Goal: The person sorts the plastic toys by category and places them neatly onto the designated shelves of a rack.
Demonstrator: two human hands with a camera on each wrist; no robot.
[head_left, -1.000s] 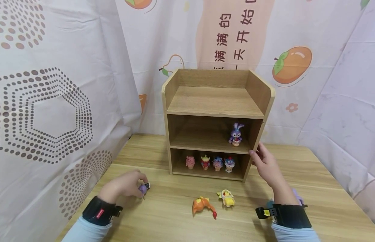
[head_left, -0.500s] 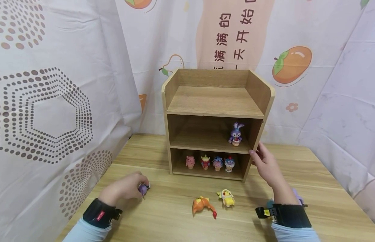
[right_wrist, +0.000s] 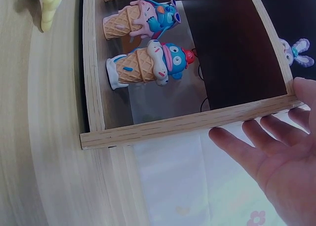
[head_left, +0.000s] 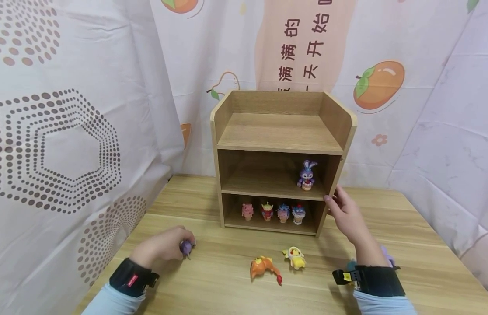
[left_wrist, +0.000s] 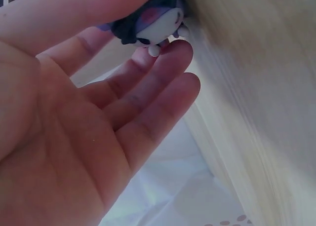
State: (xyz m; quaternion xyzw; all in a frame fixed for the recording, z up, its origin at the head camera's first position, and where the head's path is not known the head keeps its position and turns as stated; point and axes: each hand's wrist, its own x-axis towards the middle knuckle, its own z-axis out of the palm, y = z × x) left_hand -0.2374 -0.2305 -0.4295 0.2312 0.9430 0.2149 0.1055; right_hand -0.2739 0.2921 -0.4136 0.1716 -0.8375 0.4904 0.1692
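My left hand (head_left: pixel 169 243), on the left of the table, pinches a small purple figurine (head_left: pixel 186 248) between thumb and fingers. Its white face and dark hood (left_wrist: pixel 153 21) show in the left wrist view, partly hidden by the thumb, close to the wooden tabletop. The right hand (head_left: pixel 345 214) grips the right side panel of a wooden shelf (head_left: pixel 281 151). In the right wrist view, its thumb lies at the front edge and its fingertips touch the panel's outer face. A purple rabbit figurine (head_left: pixel 306 175) stands on the middle level; several ice-cream-cone figurines (right_wrist: pixel 143 63) line the bottom one.
An orange figurine with a red-tipped tail (head_left: pixel 261 266) and a yellow figurine (head_left: pixel 296 258) lie on the table (head_left: pixel 212 280) before the shelf. Purple and blue toys (head_left: pixel 387 256) are partly hidden by the right wrist. A printed curtain (head_left: pixel 189 65) hangs behind.
My left fingers have closed further over the purple figurine, covering its dark and white end. The right hand keeps its place on the shelf.
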